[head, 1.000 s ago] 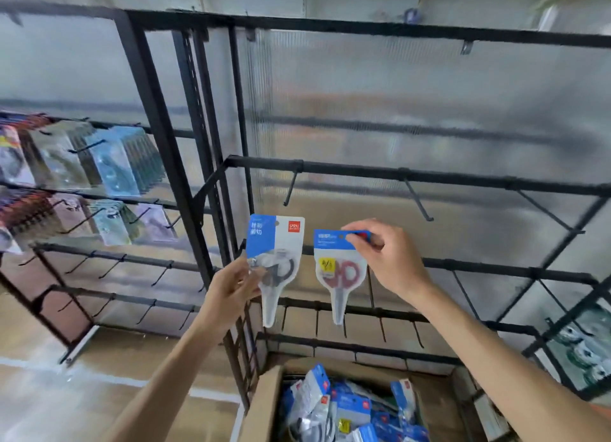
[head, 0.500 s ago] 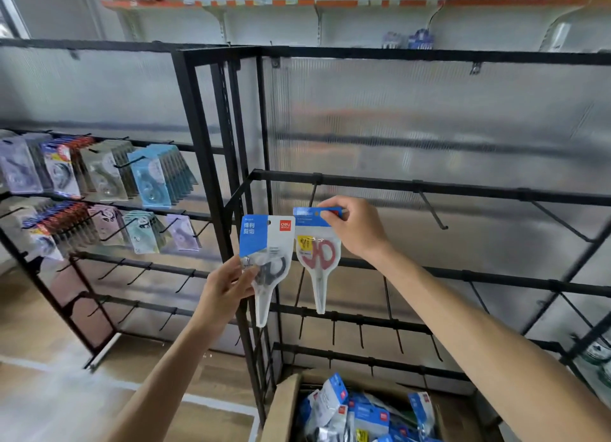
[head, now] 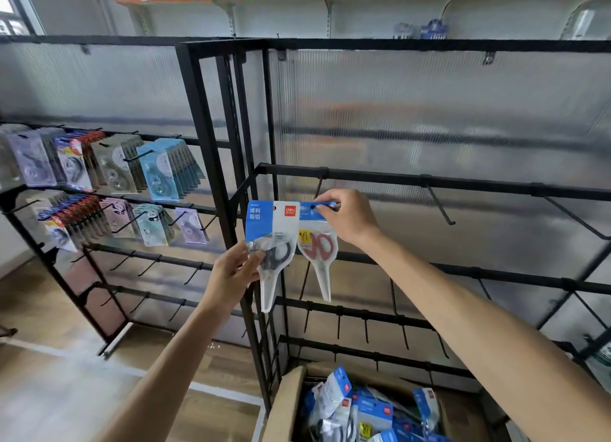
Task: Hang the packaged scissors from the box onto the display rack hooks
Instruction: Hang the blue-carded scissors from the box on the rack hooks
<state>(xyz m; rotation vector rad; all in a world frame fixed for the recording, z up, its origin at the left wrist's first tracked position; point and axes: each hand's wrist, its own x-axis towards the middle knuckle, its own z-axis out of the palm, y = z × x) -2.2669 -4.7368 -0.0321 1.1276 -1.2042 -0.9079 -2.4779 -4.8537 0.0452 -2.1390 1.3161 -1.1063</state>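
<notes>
Red-handled scissors pack [head: 318, 243] pinched by its blue header in right hand [head: 347, 217], just under a hook [head: 318, 186] on display rack [head: 429, 180]; black-handled pack [head: 271, 239] gripped in left hand [head: 233, 271]; box [head: 284, 405] of packs below.

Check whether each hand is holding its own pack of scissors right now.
Yes, the left hand grips the black-handled pack low down, while the right hand pinches the red-handled pack by its blue header.
</notes>
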